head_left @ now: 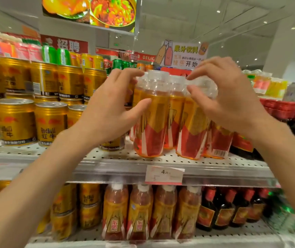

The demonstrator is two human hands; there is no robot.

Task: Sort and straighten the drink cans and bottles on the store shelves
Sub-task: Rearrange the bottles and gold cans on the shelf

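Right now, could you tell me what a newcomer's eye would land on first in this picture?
Two hands, left hand and right hand, close around a cluster of clear-capped orange bottles at the middle shelf's front edge. Left of them stand stacked gold cans; overhead hangs a bright food poster.

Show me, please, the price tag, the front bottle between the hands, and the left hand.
price tag (164, 174): head view, middle of the white label.
front bottle (152, 126): head view, on its gold-and-red wrapper.
left hand (111, 104): head view, back of hand.
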